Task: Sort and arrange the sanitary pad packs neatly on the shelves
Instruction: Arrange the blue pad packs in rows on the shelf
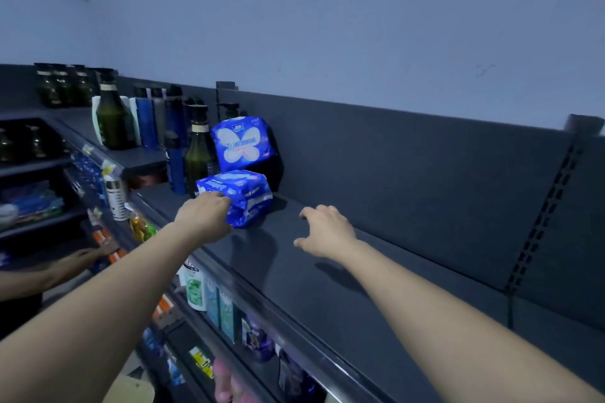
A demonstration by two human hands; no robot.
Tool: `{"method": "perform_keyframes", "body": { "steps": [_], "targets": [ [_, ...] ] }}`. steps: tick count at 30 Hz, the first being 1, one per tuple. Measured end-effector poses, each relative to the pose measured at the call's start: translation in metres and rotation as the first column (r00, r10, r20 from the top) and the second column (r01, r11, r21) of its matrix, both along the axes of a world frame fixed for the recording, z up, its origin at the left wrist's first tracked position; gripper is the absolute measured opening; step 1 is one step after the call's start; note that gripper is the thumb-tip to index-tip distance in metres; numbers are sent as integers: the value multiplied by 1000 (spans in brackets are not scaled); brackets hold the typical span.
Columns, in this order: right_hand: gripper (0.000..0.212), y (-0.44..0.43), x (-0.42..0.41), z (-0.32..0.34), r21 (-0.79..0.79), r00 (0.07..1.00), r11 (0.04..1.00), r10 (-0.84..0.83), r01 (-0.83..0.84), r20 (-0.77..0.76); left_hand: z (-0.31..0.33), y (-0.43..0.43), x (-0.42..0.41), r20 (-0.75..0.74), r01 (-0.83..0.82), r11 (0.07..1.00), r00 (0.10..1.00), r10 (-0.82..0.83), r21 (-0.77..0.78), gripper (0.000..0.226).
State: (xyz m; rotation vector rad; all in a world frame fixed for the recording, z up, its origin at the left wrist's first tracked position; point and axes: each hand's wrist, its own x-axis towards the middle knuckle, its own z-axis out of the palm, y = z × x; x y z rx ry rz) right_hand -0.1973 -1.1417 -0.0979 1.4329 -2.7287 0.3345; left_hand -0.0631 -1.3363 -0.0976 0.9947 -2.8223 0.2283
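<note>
2 blue sanitary pad packs are located on the dark grey top shelf point(327, 288), at its left part.

1. The upright pack point(244, 144) is set on end at the rear of the shelf, against the back panel point(425, 190). Its printed face, with a white butterfly-shaped motif, is turned toward the camera.
2. The lying pack point(242, 196) is placed flat in front of the upright pack, nearer the shelf's front edge. Whether the 2 packs touch cannot be told.

The left hand point(204, 216) is extended to the lying pack. Its fingers are curled over the pack's near left corner, and the pack is gripped there while it rests on the shelf.

The right hand point(327, 232) is held just above the bare shelf surface, to the right of the lying pack and apart from it. Its fingers are loosely bent and spread, and nothing is held.

To the left of the packs, a green bottle point(198, 154) and a blue bottle point(175, 170) are stood upright, the green bottle just beside the upright pack. Further bottles are lined up behind them on the adjoining shelf section.

On the lower shelves point(248, 321), assorted packaged goods are stocked, including a white bottle point(194, 285) with a green label. At the lower left, a second person's hand point(88, 257) is rested on a lower shelf edge.
</note>
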Motion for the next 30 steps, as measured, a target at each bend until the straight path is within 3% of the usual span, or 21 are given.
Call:
{"method": "perform_keyframes", "body": {
  "steps": [11, 13, 16, 19, 21, 24, 26, 30],
  "targets": [
    [60, -82, -5, -17, 46, 994, 998, -54, 50, 92, -18, -93, -37, 19, 106, 994, 994, -106, -38, 55],
    [60, -95, -6, -20, 47, 992, 997, -71, 67, 106, -20, -106, -43, -30, 145, 985, 988, -148, -91, 45],
    [59, -110, -6, -23, 28, 989, 996, -86, 83, 119, -15, -119, -51, -149, 246, 949, 949, -277, -197, 11],
    [63, -121, -5, -24, -73, 992, 995, -63, 71, 113, -7, -125, -59, -364, 337, 942, 876, -316, -7, 8],
    [78, -127, -4, -23, -162, 993, 986, -24, 42, 113, 2, -124, -63, -441, 392, 910, 846, -299, 135, 10],
    [93, -130, -5, -18, -278, 993, 960, 33, 0, 113, 20, -121, -73, -548, 488, 846, 777, -310, 214, 20],
    [90, -128, -5, -13, -340, 994, 940, 57, -22, 94, 31, -122, -79, -618, 537, 806, 729, -294, 250, 23],
    [68, -122, -6, 0, -393, 996, 917, 87, -73, 19, 36, -132, -88, -654, 549, 736, 731, -193, 396, 30]
  ]
}}
